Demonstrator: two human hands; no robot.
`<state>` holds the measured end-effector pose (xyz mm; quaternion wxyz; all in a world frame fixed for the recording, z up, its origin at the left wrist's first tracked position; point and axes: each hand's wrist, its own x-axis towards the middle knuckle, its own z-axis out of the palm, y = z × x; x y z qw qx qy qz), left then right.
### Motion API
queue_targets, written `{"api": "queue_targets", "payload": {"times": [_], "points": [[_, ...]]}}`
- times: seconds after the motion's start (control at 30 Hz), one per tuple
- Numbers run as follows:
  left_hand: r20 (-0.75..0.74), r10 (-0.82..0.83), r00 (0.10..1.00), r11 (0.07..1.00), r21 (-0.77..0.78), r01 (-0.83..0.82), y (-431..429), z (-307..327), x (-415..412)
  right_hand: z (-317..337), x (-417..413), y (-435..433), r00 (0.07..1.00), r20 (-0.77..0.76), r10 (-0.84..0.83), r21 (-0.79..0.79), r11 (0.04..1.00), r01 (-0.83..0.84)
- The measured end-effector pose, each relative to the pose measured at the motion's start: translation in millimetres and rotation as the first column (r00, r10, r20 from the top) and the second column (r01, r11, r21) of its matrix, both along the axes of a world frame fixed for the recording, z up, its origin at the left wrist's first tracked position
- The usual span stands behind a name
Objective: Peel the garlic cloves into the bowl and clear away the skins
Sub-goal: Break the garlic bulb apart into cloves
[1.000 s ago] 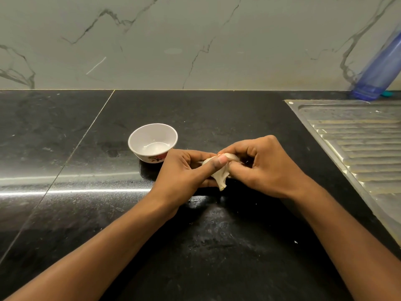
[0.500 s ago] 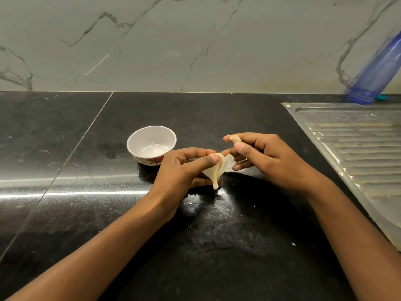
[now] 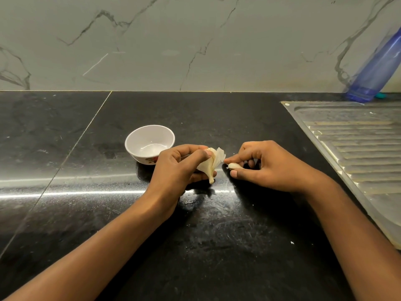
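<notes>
Black stone tabletop (image 3: 217, 246), glossy, with a strip of reflected light across its left half. Veined marble wall (image 3: 195, 40) behind.

Near mid-tabletop, the left hand (image 3: 180, 168): grip clenched round a garlic head (image 3: 207, 165), thumb pressed on top, fingers curled underneath. The stem end points down toward the tabletop. A flap of papery skin (image 3: 220, 154) stands loose at the head's upper right.

Opposite it, the right hand (image 3: 273, 166): grip pinching a single garlic clove (image 3: 234, 165) between thumb and forefinger, other fingers curled in. The clove is pale, with a thin tip pointing left. It sits just beside the garlic head but apart from it. Cannot tell whether skin is on it.

Cannot tell whether either hand touches the tabletop; dark shadow lies under both.

A small white bowl (image 3: 149, 126) stands upright on the tabletop, left of the garlic and just behind the left hand's knuckles, which overlap its near right edge in view. Red flower print on its near wall.

Far right: a ribbed steel draining board (image 3: 358, 144) set into the tabletop. A blue plastic bottle (image 3: 377, 68) stands at the back corner against the wall, with a small teal object (image 3: 381, 95) at its base, too small to identify. One white fleck (image 3: 292, 242) lies on the tabletop near the right forearm.
</notes>
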<state>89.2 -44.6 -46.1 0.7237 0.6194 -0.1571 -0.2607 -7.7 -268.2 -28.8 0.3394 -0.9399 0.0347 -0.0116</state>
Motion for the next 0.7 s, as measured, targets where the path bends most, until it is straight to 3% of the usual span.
{"api": "queue_targets", "payload": {"times": [0.17,0.27,0.47,0.7], "points": [[-0.005,-0.002,1.000,1.000,0.001,0.002,0,0,1,2,-2,2,1.000,0.010,-0.007,0.001,1.000,0.007],[-0.012,-0.005,1.000,1.000,-0.009,0.004,0,0,1,4,-1,4,0.995,0.098,-0.028,0.010,1.000,0.027],[0.051,-0.065,0.997,0.998,-0.013,0.066,0,-1,-2,5,1,19,0.984,0.170,-0.058,0.264,0.965,0.011],[0.090,-0.109,0.990,0.993,-0.031,0.113,2,-1,-2,-1,7,27,0.979,0.202,-0.030,0.318,0.947,-0.037]]}}
